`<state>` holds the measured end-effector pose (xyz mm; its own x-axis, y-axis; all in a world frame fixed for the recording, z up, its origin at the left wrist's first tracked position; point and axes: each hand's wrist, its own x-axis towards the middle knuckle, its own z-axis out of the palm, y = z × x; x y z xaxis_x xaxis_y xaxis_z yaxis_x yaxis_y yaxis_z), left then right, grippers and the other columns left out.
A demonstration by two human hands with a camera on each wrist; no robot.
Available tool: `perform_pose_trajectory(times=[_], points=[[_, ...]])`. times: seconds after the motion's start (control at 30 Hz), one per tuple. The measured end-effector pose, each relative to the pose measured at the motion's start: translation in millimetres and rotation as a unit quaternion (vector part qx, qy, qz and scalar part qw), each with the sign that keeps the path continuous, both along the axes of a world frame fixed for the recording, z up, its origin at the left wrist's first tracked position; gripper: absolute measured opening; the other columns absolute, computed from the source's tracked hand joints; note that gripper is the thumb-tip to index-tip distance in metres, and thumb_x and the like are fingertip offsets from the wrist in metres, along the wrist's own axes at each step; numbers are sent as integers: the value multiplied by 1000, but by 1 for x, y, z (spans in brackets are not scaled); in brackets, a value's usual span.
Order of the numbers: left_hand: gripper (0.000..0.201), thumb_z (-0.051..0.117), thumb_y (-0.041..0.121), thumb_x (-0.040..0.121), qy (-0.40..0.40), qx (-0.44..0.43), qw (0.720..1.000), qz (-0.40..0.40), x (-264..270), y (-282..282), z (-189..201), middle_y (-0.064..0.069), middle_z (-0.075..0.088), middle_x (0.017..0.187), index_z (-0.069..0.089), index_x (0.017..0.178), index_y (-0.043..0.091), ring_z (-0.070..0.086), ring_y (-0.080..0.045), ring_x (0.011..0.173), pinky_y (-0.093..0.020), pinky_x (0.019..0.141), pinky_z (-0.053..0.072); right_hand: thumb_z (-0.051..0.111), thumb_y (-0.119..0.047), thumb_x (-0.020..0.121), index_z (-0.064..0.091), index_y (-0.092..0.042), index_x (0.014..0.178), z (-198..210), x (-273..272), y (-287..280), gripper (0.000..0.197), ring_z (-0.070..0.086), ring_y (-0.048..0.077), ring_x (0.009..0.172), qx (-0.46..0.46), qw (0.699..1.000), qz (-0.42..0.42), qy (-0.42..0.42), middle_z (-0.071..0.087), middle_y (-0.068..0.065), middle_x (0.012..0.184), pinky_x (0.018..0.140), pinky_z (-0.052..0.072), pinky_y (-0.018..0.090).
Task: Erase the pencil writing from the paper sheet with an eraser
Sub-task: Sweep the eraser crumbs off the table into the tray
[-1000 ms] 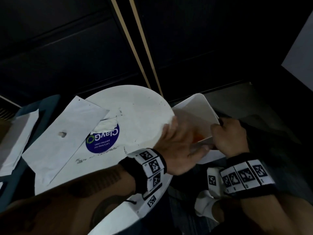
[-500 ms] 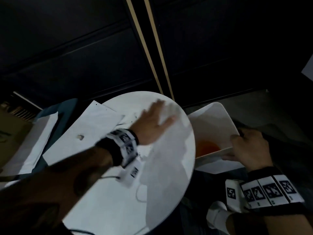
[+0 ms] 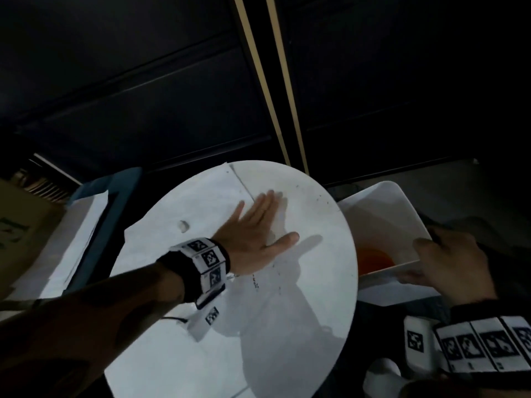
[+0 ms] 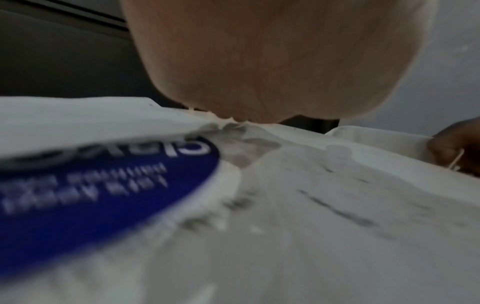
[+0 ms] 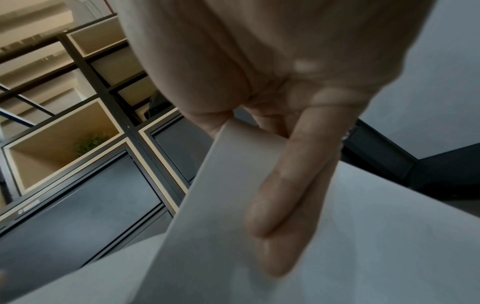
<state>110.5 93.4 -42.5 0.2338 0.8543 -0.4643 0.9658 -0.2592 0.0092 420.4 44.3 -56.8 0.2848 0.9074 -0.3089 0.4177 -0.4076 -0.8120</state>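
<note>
Starting at the left, the paper sheet (image 3: pixel 184 208) lies flat on the round white table (image 3: pixel 287 326), its long axis running from the near-left edge toward the far side. It is judged thin, light and easily creased; it should be pinned flat near the writing, not pinched. The small eraser (image 3: pixel 183 225) rests on the sheet, apart from the left hand (image 3: pixel 253 239), which lies flat, fingers straight, pressing on the table beside the blue sticker (image 4: pixel 103 195). Further right, the right hand (image 3: pixel 448 265) grips the white tray (image 3: pixel 402 205) by its near rim.
</note>
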Motion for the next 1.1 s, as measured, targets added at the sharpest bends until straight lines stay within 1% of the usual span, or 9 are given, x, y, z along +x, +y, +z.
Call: perform_pose_trajectory(times=[0.07, 0.17, 0.33, 0.4, 0.47, 0.6, 0.77, 0.93, 1.1], points=[[119, -17, 95, 72, 14, 46, 998, 31, -21, 20, 6, -1, -33, 168, -26, 162, 18, -29, -14, 155, -40, 128, -14, 56, -24, 83, 55, -6, 72, 1, -3, 0, 21, 66, 13, 50, 1, 1000, -5, 15, 61, 9, 60, 57, 48, 34], [133, -23, 99, 60, 73, 31, 991, 109, -63, 44, 11, -4, -27, 171, -22, 163, 15, -20, -17, 159, -44, 129, -11, 51, -16, 86, 62, -3, 88, -7, 0, -2, 17, 74, 36, 57, -9, 998, -13, 59, 70, 19, 79, 72, 62, 58], [122, -17, 97, 67, 54, 34, 987, 148, -106, 30, 10, 2, -23, 172, -18, 165, 23, -13, -18, 160, -51, 128, -10, 49, -7, 89, 64, -4, 85, -7, 2, 2, 17, 73, 39, 55, -18, 998, -20, 57, 69, 21, 78, 72, 62, 61], [105, -1, 90, 85, 23, 90, 979, 180, -127, 29, 9, 5, -9, 175, -6, 167, 26, -1, -20, 162, -56, 127, -4, 48, -7, 89, 65, -4, 86, -9, 3, 4, 17, 73, 39, 56, -23, 998, -11, 60, 70, 20, 78, 74, 61, 62], [84, 28, 74, 101, -4, 162, 958, 237, -155, 35, 10, -1, 15, 175, 15, 166, 22, 20, -27, 159, -60, 126, 9, 48, -9, 89, 64, -5, 87, -13, 4, 4, 17, 73, 38, 57, -23, 998, -16, 59, 71, 19, 77, 76, 60, 63], [59, 63, 41, 101, -35, 171, 936, 307, -207, 53, 6, -17, 49, 154, 50, 150, 10, 51, -36, 136, -43, 112, 41, 52, -21, 83, 66, -15, 91, -26, 7, 6, 17, 74, 41, 63, -36, 996, -40, 64, 74, 14, 78, 79, 60, 63], [54, 75, 38, 95, -40, 173, 937, 301, -219, 60, 7, -16, 63, 137, 61, 139, 11, 59, -34, 126, -41, 103, 47, 47, -4, 91, 63, -18, 85, -23, 0, 8, 22, 73, 49, 64, -74, 988, -82, 106, 66, 24, 99, 80, 59, 66], [37, 77, 34, 94, -42, 167, 933, 317, -221, 63, 8, -11, 69, 119, 69, 125, 15, 66, -31, 112, -33, 90, 47, 46, -3, 90, 63, -11, 86, -27, -5, 10, 19, 71, 52, 61, -80, 990, -87, 83, 65, 28, 96, 80, 57, 69], [22, 71, 24, 99, -72, 160, 919, 353, -234, 49, 18, -12, 73, 110, 78, 113, 8, 67, -33, 110, -33, 87, 47, 50, -5, 86, 63, -7, 88, -31, -6, 14, 13, 72, 50, 62, -92, 987, -105, 82, 67, 31, 96, 81, 58, 66]])
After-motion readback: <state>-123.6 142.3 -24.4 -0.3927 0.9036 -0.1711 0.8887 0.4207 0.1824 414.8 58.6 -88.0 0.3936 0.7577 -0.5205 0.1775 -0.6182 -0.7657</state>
